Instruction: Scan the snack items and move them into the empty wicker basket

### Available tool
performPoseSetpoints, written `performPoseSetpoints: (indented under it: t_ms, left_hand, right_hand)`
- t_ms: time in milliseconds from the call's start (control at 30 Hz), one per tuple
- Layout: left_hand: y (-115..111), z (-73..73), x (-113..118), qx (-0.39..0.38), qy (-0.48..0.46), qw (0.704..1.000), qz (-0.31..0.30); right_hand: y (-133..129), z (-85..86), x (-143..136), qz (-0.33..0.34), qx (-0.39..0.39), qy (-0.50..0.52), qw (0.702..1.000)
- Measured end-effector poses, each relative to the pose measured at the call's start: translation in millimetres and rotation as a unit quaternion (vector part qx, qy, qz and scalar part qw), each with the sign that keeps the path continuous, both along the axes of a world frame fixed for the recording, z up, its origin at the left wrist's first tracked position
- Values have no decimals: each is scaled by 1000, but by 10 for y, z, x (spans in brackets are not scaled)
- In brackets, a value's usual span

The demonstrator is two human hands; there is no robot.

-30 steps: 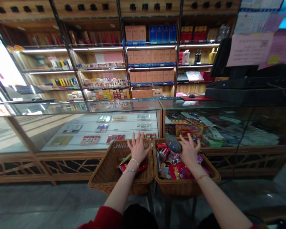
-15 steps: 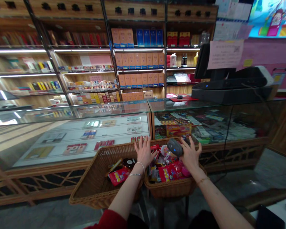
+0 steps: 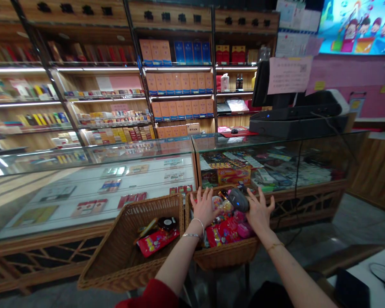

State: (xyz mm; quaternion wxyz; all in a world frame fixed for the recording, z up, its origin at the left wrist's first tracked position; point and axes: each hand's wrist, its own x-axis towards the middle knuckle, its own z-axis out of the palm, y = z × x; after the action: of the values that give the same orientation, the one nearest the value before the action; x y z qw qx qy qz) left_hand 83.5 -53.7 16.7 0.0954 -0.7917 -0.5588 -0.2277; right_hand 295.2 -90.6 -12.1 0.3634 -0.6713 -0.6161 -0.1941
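Note:
My left hand (image 3: 204, 209), fingers spread, is over the left part of the right wicker basket (image 3: 226, 256) and holds nothing that I can see. In my right hand (image 3: 258, 212) is a dark grey barcode scanner (image 3: 238, 199) with a blue light, its handle hidden by the hand; some fingers stand out loosely. The right basket holds red snack bags (image 3: 223, 232), pink round items (image 3: 244, 229) and other small packets, partly covered by my hands. The left wicker basket (image 3: 107, 252) holds a red packet (image 3: 157, 242) and a round black container (image 3: 168, 223).
Behind the baskets runs a glass display counter (image 3: 131, 160) with wooden framing. A cash register (image 3: 295, 115) stands on its right part, its cable hanging down the front. Stocked shelves (image 3: 179, 94) line the wall. At the lower right is a white table (image 3: 377, 273) with cables.
The view has shifted, so shelves and counter appear further left. My left hand has moved slightly right over the right basket. The scanner stays in my right hand.

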Motion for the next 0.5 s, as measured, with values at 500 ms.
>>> performPoseSetpoints:
  t_ms: [500]
  left_hand:
    - [74,-32,507,-84,11,996,-12]
  right_hand:
    - [40,-84,150,-43,-5,47,998]
